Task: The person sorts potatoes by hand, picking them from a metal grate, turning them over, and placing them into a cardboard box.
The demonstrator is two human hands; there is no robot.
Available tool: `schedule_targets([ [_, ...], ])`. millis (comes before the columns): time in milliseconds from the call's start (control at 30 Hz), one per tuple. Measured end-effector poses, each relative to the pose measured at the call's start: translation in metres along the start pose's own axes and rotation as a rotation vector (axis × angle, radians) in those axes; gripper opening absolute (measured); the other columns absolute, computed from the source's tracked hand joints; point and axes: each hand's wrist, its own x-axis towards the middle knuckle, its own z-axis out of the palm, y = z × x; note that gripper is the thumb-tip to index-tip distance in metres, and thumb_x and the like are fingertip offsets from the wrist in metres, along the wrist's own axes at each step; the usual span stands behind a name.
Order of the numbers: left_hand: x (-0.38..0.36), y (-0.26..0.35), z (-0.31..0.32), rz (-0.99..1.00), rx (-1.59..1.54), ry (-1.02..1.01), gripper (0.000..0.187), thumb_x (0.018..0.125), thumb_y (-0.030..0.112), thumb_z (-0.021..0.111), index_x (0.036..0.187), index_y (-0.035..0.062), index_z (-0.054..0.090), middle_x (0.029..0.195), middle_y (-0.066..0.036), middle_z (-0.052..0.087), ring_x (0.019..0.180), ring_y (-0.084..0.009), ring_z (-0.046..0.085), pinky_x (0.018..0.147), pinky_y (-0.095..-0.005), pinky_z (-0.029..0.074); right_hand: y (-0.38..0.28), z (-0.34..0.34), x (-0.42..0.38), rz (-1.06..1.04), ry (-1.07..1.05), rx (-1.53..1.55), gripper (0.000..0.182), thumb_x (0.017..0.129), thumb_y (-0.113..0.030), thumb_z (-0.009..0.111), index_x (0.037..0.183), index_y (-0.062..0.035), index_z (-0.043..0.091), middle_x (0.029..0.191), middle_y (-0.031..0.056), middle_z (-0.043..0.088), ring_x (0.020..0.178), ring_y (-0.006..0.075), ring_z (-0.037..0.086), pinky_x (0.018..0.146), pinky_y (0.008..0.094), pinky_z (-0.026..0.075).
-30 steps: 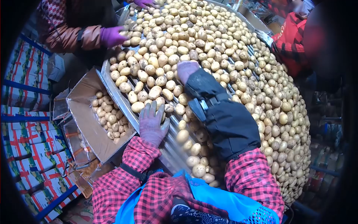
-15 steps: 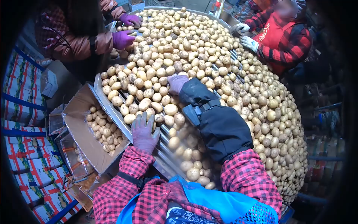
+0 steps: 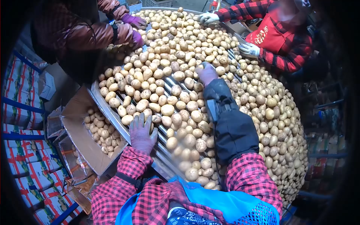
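Many potatoes [image 3: 172,90] lie over a slatted metal table [image 3: 162,152]. My left hand [image 3: 142,134], in a purple glove, lies at the table's near left edge with its fingers spread, touching potatoes in front of its fingertips. My right hand [image 3: 207,74], also in a purple glove with a dark sleeve cover, reaches over the potatoes at the middle of the table; its fingers are partly hidden, and what they may hold cannot be made out. Bare slats show to the left of my right hand.
An open cardboard box [image 3: 80,131] with potatoes stands below the table's left edge. One co-worker's purple gloves [image 3: 135,21] are at the upper left, another's white gloves [image 3: 249,50] at the upper right. Printed cartons [image 3: 28,112] are stacked far left.
My right hand has moved right and slightly away from me across the potatoes. My left hand has hardly moved. One white-gloved hand of the co-worker has moved left to the table's far edge.
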Motion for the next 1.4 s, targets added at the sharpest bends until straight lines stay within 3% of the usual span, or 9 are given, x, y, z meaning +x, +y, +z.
schedule_targets([
  [133, 0.000, -0.003, 0.004, 0.000, 0.030, -0.022, 0.065, 0.080, 0.035, 0.070, 0.139, 0.0158, 0.052, 0.144, -0.016, 0.045, 0.134, -0.0377, 0.038, 0.113, -0.0507, 0.027, -0.004, 0.036, 0.028, -0.274, -0.011, -0.454, 0.036, 0.079, -0.029, 0.065, 0.112, -0.0158, 0.069, 0.108, 0.0153, 0.068, 0.102, 0.0324, 0.066, 0.087, 0.0447, 0.052],
  [200, -0.002, -0.001, 0.004, 0.005, 0.033, -0.026, 0.064, 0.079, 0.035, 0.070, 0.138, 0.0146, 0.053, 0.144, -0.016, 0.045, 0.134, -0.0380, 0.039, 0.113, -0.0509, 0.028, -0.023, 0.027, 0.008, -0.491, -0.154, -0.444, 0.033, 0.078, -0.030, 0.066, 0.107, -0.0156, 0.070, 0.104, 0.0149, 0.069, 0.100, 0.0313, 0.067, 0.085, 0.0434, 0.053],
  [267, 0.000, -0.001, 0.001, 0.008, 0.028, -0.013, 0.063, 0.079, 0.034, 0.070, 0.137, 0.0130, 0.054, 0.144, -0.017, 0.045, 0.133, -0.0382, 0.040, 0.112, -0.0513, 0.029, -0.031, -0.001, -0.018, -0.411, -0.527, -0.082, 0.033, 0.075, -0.026, 0.064, 0.106, -0.0161, 0.070, 0.105, 0.0142, 0.070, 0.100, 0.0317, 0.067, 0.087, 0.0410, 0.053],
  [467, 0.002, 0.000, 0.000, 0.014, 0.016, -0.005, 0.063, 0.079, 0.033, 0.071, 0.137, 0.0129, 0.054, 0.142, -0.018, 0.046, 0.132, -0.0401, 0.040, 0.112, -0.0519, 0.029, 0.009, 0.001, -0.007, -0.423, 0.089, -0.219, 0.027, 0.078, -0.021, 0.063, 0.103, -0.0123, 0.069, 0.101, 0.0147, 0.068, 0.095, 0.0319, 0.067, 0.083, 0.0440, 0.053],
  [533, 0.001, 0.000, -0.001, 0.012, 0.008, -0.016, 0.064, 0.079, 0.033, 0.071, 0.137, 0.0134, 0.053, 0.142, -0.018, 0.045, 0.132, -0.0402, 0.040, 0.112, -0.0521, 0.028, 0.008, 0.010, 0.020, -0.517, -0.119, -0.541, 0.027, 0.079, -0.018, 0.061, 0.104, -0.0126, 0.069, 0.104, 0.0136, 0.069, 0.098, 0.0310, 0.067, 0.084, 0.0437, 0.053],
  [633, 0.005, 0.001, -0.004, 0.000, 0.016, -0.035, 0.063, 0.080, 0.032, 0.070, 0.137, 0.0131, 0.053, 0.142, -0.018, 0.045, 0.132, -0.0396, 0.039, 0.112, -0.0517, 0.028, -0.015, 0.028, 0.032, -0.388, -0.303, -0.586, 0.029, 0.083, -0.014, 0.057, 0.109, -0.0082, 0.068, 0.114, 0.0170, 0.068, 0.108, 0.0328, 0.065, 0.087, 0.0457, 0.053],
  [667, 0.003, 0.003, -0.004, 0.006, 0.006, -0.039, 0.062, 0.080, 0.031, 0.070, 0.137, 0.0130, 0.053, 0.142, -0.018, 0.045, 0.132, -0.0394, 0.039, 0.112, -0.0516, 0.028, -0.010, 0.032, 0.044, -0.429, -0.322, -0.547, 0.028, 0.078, -0.022, 0.069, 0.102, -0.0073, 0.073, 0.112, 0.0175, 0.069, 0.106, 0.0330, 0.067, 0.088, 0.0445, 0.054],
  [733, 0.001, 0.002, 0.001, 0.005, 0.024, -0.034, 0.061, 0.081, 0.031, 0.069, 0.137, 0.0128, 0.053, 0.142, -0.018, 0.045, 0.132, -0.0389, 0.039, 0.112, -0.0512, 0.028, -0.046, -0.001, 0.020, -0.387, -0.387, -0.597, 0.036, 0.074, -0.025, 0.073, 0.106, -0.0069, 0.072, 0.115, 0.0185, 0.068, 0.107, 0.0331, 0.066, 0.089, 0.0441, 0.054],
  [1400, -0.001, -0.002, 0.002, 0.008, -0.006, 0.013, 0.063, 0.079, 0.030, 0.073, 0.137, 0.0148, 0.054, 0.142, -0.017, 0.046, 0.133, -0.0387, 0.040, 0.111, -0.0500, 0.031, -0.012, 0.010, 0.035, -0.378, -0.409, -0.594, 0.036, 0.078, -0.023, 0.069, 0.111, -0.0069, 0.069, 0.119, 0.0198, 0.065, 0.110, 0.0336, 0.065, 0.092, 0.0435, 0.052],
])
